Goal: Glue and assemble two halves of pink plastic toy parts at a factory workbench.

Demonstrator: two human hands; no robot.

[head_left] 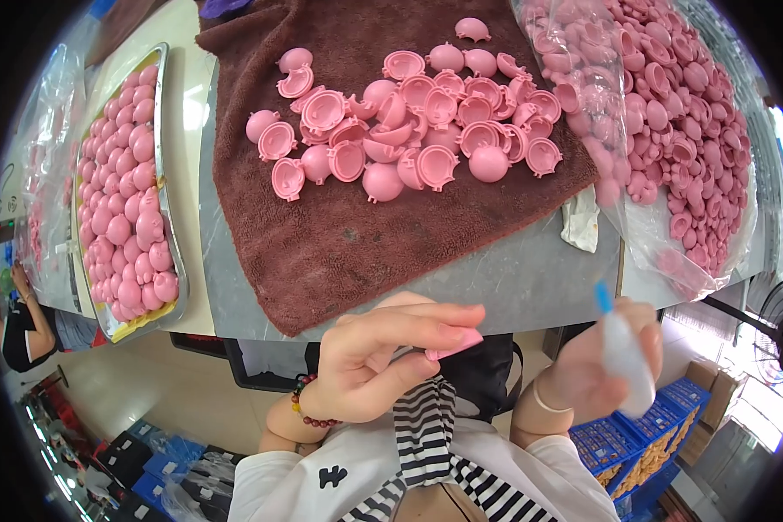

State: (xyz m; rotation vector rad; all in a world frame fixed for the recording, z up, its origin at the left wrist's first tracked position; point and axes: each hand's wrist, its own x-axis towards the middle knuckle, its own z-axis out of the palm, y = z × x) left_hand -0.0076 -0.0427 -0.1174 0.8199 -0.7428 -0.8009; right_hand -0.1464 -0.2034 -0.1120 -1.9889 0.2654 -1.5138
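Note:
My left hand [370,357] is closed in front of the table's near edge, its thumb and fingers pinching a small pink plastic piece [458,344]. Only a thin edge of that piece shows; the fingers cover the rest. Off to the right, my right hand [583,365] is wrapped round a whitish squeeze bottle [628,370] with a blue tip, blurred by motion. Beyond both hands, many loose pink half-shells [435,165] with small tabs lie on a brown towel [348,252], some hollow side up and some dome up.
On the left stands a metal-rimmed tray [180,261] full of round pink pieces. Clear plastic bags hold a large heap of pink shells [679,148] at the right. A white crumpled cloth [580,220] lies by the towel's corner. Blue crates [661,426] stand below right; another person [39,326] is at far left.

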